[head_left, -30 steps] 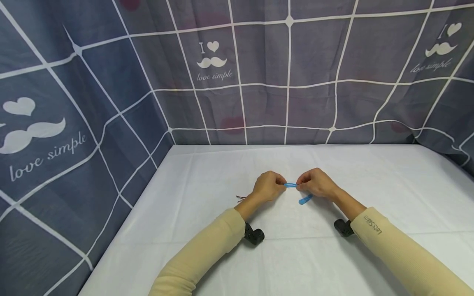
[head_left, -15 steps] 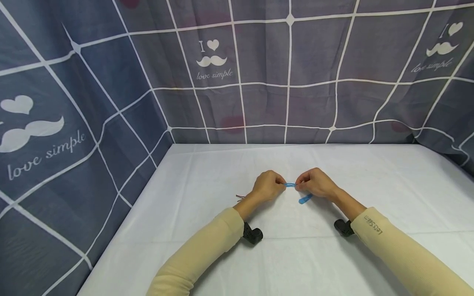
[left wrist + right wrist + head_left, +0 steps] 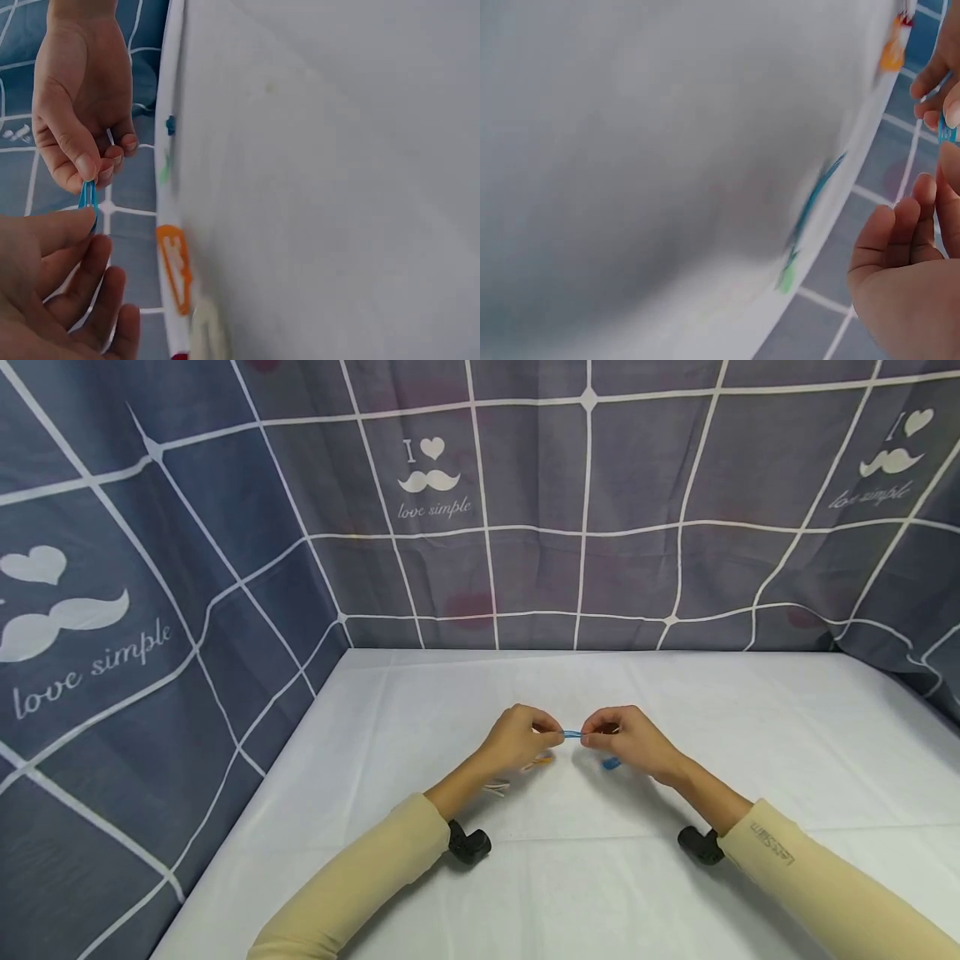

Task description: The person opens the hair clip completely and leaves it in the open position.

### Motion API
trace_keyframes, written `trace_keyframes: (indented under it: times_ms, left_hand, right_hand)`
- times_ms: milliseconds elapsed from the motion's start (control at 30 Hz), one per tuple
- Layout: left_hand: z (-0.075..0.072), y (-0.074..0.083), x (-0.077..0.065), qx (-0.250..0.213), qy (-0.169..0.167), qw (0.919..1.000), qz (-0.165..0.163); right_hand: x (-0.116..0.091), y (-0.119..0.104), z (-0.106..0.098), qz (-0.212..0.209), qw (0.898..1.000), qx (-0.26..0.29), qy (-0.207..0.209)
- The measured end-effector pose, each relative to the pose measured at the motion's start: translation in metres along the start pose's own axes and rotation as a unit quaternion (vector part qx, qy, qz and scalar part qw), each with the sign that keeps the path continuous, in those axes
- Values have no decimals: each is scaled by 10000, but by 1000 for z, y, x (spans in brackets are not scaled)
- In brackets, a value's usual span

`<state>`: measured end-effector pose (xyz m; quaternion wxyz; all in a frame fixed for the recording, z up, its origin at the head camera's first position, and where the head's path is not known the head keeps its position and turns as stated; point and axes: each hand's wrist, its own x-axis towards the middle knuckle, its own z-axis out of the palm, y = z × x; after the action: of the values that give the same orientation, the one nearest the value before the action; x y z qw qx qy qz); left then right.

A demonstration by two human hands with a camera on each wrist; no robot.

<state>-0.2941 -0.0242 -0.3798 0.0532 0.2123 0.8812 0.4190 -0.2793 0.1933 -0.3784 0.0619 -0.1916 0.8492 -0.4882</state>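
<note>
A blue snap hair clip (image 3: 572, 734) is held above the table between both hands. My left hand (image 3: 517, 740) pinches its left end with thumb and index finger. On the other end, my right hand (image 3: 632, 742) pinches it the same way. In the left wrist view the slotted frame of the blue hair clip (image 3: 88, 196) shows between the fingertips, its ends covered. A second blue clip (image 3: 611, 762) lies on the table below the right hand. Under the left hand lie an orange hair clip (image 3: 175, 270) and a whitish clip (image 3: 208, 330).
The table (image 3: 577, 885) has a white cloth. Close to the second blue clip is a small green item (image 3: 787, 277), blurred. Something red (image 3: 178, 356) shows at the left wrist view's bottom edge. A grey gridded curtain (image 3: 525, 568) stands behind and to the left.
Both hands have shifted left with the blue hair clip, the left hand and forearm more. The orange and whitish clips beneath the left arm have come into sight.
</note>
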Motion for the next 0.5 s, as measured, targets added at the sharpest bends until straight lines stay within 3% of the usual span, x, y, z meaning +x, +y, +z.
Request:
trace_keyframes:
  times_ms: [200,500]
  left_hand:
    - [-21,4,-28,35,-100,9993,361]
    - [-32,3,-58,-8,-263,9956,904]
  right_hand:
    - [-9,-17,14,-283,9992,251,-162]
    - [-29,-34,31,-661,9964,382,-372]
